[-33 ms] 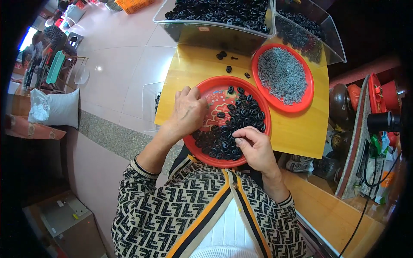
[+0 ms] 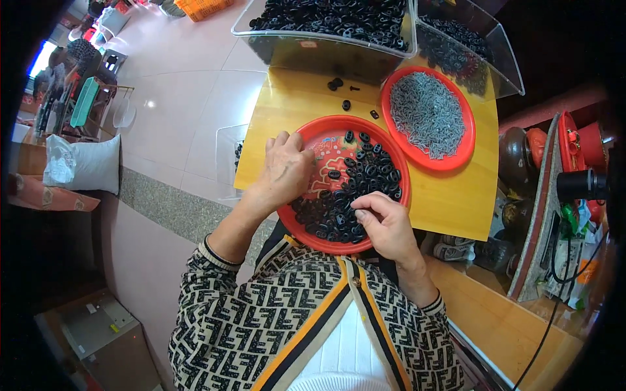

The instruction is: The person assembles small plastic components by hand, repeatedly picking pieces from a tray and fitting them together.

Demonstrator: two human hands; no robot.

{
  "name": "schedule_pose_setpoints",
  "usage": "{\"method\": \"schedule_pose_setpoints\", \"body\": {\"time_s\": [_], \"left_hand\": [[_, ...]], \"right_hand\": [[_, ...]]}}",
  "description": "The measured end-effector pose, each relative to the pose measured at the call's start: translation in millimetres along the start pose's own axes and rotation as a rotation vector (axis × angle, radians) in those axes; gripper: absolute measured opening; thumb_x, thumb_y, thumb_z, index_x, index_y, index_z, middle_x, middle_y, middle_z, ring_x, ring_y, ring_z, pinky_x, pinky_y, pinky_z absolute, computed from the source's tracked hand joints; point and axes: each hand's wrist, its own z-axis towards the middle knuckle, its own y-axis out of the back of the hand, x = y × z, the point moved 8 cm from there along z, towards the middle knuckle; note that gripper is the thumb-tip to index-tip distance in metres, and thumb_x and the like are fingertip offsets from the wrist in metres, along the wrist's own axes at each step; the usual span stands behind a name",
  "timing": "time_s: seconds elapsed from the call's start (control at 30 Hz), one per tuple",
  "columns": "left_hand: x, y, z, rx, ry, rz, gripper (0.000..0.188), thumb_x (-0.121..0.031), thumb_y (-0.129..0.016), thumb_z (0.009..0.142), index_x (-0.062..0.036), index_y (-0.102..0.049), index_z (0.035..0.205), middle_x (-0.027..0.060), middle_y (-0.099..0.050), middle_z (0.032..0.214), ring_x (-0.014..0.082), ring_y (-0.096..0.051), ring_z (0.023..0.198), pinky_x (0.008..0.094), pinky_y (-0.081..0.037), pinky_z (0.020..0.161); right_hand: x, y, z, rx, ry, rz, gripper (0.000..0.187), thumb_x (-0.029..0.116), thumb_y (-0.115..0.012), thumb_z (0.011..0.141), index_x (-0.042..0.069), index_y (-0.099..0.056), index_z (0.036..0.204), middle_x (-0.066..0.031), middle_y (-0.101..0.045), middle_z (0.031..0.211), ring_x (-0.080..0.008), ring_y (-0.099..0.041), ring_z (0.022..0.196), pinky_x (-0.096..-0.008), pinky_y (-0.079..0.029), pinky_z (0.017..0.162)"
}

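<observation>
Inside red tray: black oval parts, heaped right and low, long axes mixed. My right hand nearer, thumb and forefinger bunched over heap; my left hand curled at left rim. Contents of either: cannot tell.

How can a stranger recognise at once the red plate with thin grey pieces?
Start at the yellow table, where the left hand and right hand are at the nearer red plate. Farther off, to the right, lies a second red plate. It alone is heaped with thin grey pieces; the nearer one holds black pieces.
</observation>
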Motion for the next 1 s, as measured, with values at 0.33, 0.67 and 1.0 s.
{"method": "schedule_pose_setpoints", "body": {"time_s": [0.33,0.67,1.0], "left_hand": [[-5,-10,4,-0.01,-0.034,0.073,0.016,-0.008,-0.06,0.059,-0.0044,-0.058,0.074,0.0099,-0.05,0.081,0.0278,-0.046,0.082,0.0383,-0.033,0.07],[-7,3,0,-0.146,-0.08,-0.084,0.023,0.0,-0.06,0.059,-0.0027,-0.049,0.078,0.0104,-0.047,0.078,0.0281,-0.046,0.079,0.0365,-0.036,0.068],[3,-23,-36,-0.049,0.402,-1.547,0.007,-0.002,-0.056,0.079,-0.0009,-0.052,0.084,0.0036,-0.055,0.074,0.0109,-0.055,0.067,0.0229,-0.045,0.06]], "right_hand": [[-5,-8,-6,0.014,-0.009,-0.036,0.011,-0.001,-0.054,0.075,-0.002,-0.055,0.086,-0.0103,-0.054,0.078,-0.0185,-0.054,0.069,-0.027,-0.043,0.061],[-11,-7,-7,0.004,-0.07,-0.011,0.01,0.001,-0.053,0.078,-0.001,-0.053,0.088,-0.0066,-0.053,0.079,-0.0115,-0.051,0.069,-0.0237,-0.041,0.06],[-20,-27,-3,0.103,-0.244,0.598,0.015,0.003,-0.054,0.082,-0.002,-0.055,0.096,-0.003,-0.058,0.078,-0.0075,-0.055,0.065,-0.019,-0.046,0.057]]}}
